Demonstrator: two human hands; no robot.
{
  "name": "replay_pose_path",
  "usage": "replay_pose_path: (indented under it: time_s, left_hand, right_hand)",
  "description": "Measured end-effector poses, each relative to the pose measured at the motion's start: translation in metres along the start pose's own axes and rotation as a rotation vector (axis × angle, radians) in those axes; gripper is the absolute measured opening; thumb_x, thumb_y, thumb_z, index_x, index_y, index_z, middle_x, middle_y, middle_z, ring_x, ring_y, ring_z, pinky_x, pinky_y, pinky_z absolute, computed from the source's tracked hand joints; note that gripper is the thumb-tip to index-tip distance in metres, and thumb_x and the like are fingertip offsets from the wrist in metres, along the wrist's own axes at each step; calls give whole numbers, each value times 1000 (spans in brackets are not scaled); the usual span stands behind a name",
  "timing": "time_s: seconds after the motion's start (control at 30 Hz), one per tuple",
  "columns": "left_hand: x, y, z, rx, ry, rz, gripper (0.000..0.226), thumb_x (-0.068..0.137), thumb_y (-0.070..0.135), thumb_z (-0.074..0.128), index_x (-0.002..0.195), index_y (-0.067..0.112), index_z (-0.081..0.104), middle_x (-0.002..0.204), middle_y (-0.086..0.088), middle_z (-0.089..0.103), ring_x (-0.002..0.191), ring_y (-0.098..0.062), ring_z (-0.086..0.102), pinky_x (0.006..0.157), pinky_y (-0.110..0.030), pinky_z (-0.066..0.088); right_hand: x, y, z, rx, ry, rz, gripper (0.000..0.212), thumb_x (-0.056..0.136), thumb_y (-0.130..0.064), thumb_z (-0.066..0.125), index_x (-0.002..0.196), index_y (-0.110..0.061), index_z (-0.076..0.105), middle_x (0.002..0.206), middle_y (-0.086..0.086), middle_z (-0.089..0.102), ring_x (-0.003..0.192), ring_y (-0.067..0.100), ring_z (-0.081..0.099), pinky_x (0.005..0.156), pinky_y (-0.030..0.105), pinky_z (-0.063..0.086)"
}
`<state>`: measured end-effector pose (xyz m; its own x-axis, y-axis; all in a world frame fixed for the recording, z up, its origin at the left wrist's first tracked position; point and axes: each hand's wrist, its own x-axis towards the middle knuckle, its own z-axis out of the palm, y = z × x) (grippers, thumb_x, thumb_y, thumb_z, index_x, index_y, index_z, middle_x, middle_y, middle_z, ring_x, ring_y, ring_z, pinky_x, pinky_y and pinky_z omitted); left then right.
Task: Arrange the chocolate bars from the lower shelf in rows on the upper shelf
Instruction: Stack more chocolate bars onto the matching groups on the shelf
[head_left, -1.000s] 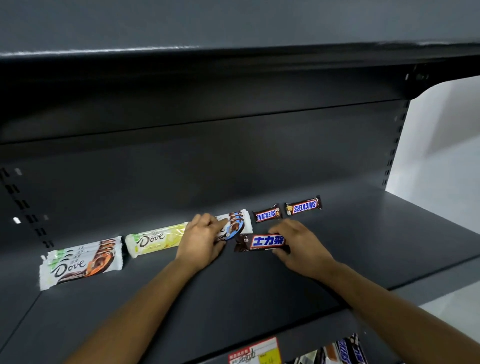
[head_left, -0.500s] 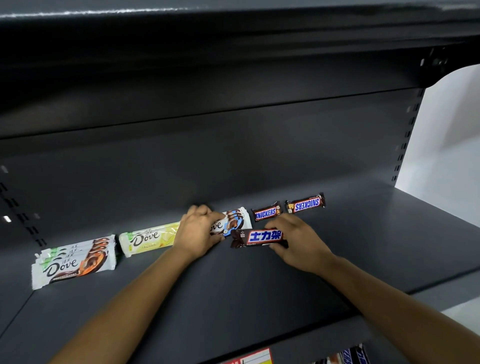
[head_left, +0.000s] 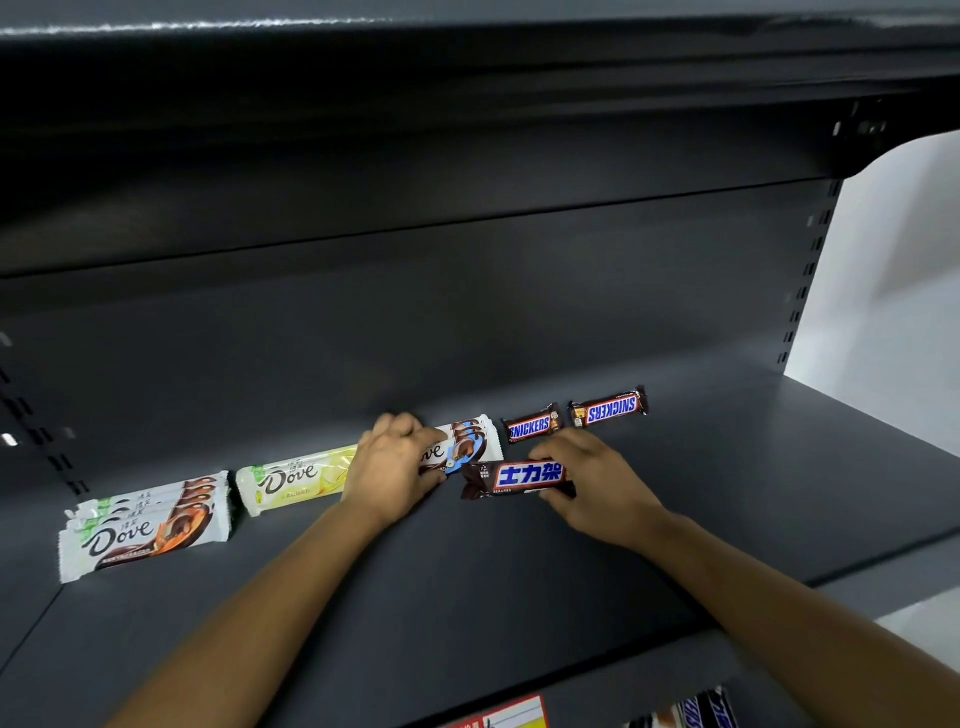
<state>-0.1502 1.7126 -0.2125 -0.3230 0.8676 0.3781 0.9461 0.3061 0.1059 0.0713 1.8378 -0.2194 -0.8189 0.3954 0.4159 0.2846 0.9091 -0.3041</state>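
On your dark grey upper shelf (head_left: 519, 597): white-and-orange Dove stack (head_left: 145, 525), pale yellow Dove bar (head_left: 296, 478), two brown Snickers bars (head_left: 610, 410) placed; left hand (head_left: 389, 467) fingers curled round white-and-blue Dove bars (head_left: 467, 441), right hand (head_left: 597, 478) pinching brown Chinese-lettered bar (head_left: 519, 477) in front, unplaced; more wrappers (head_left: 696, 712), seemingly Snickers, below.

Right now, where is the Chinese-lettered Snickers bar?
The Chinese-lettered Snickers bar is centre-right on the upper shelf in the head view, held by the right hand, just in front of the short Snickers bar.
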Motion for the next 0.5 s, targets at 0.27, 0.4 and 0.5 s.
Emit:
replay_pose_path:
  time_s: [0.27, 0.4, 0.5]
  left_hand:
    - [-7, 14, -10, -155, 201, 92, 39, 88, 38, 43, 115, 19, 63, 101, 2, 60, 98, -21, 50, 87, -30, 41]
    - [-14, 44, -23, -257, 196, 210, 41, 88, 44, 40, 111, 19, 63, 98, 2, 63, 90, -17, 52, 82, -23, 38]
    - [-15, 58, -16, -86, 138, 307, 44, 78, 49, 50, 112, 23, 62, 96, 4, 62, 90, -19, 55, 79, -29, 47]
  right_hand:
    - [0, -2, -4, -32, 58, -4, 40, 81, -22, 68, 120, -17, 57, 116, -3, 54, 104, 11, 49, 90, 17, 35]
    - [4, -2, -4, -67, 99, -9, 39, 80, -18, 68, 118, -15, 60, 113, 1, 57, 103, 16, 52, 89, 18, 32]
    - [3, -4, -5, -71, 103, -29, 38, 78, -16, 68, 116, -15, 60, 112, 1, 58, 102, 17, 53, 89, 20, 33]
